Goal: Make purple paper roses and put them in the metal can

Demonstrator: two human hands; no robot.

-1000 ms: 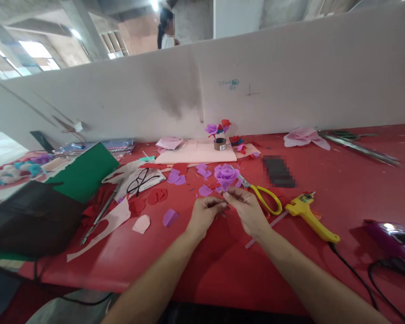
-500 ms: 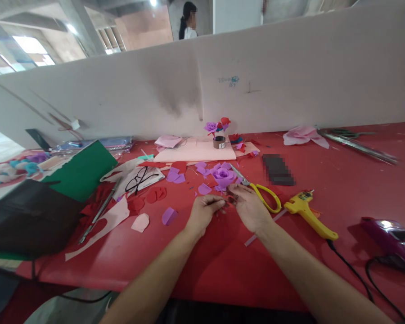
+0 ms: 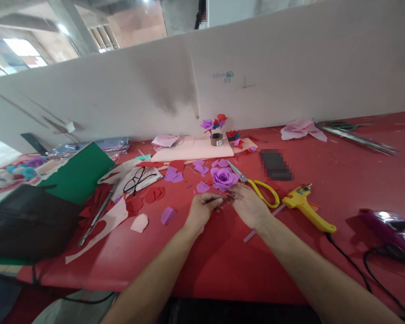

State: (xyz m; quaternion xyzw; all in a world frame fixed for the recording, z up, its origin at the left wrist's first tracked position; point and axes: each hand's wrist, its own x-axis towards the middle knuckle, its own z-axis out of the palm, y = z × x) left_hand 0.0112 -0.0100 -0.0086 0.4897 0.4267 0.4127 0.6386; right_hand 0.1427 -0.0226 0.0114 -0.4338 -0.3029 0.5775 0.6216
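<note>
A purple paper rose [image 3: 223, 178] with layered petals stands just beyond my fingertips, its face turned up toward me. My right hand [image 3: 251, 208] has its fingers curled in at the base of the rose, palm partly toward me. Opposite it, my left hand [image 3: 202, 210] pinches thumb against forefinger just below the rose; what lies in that pinch is too small to make out. Yellow-handled scissors [image 3: 265, 193] lie right behind my right hand. Loose purple petals [image 3: 203, 187] are scattered to the left of the rose.
A yellow glue gun [image 3: 305, 209] with its cord lies at right, near a purple device [image 3: 388, 234]. Eyeglasses [image 3: 139, 180], red paper petals [image 3: 155, 194] and a green sheet [image 3: 83, 173] are at left. Behind stands a brown pot [image 3: 216, 140] beside paper flowers; a wall closes the back.
The rose has tipped so its face shows more, shifting slightly toward me. Both hands stay close together. The view has shifted a little, and the person beyond the wall is mostly out of sight.
</note>
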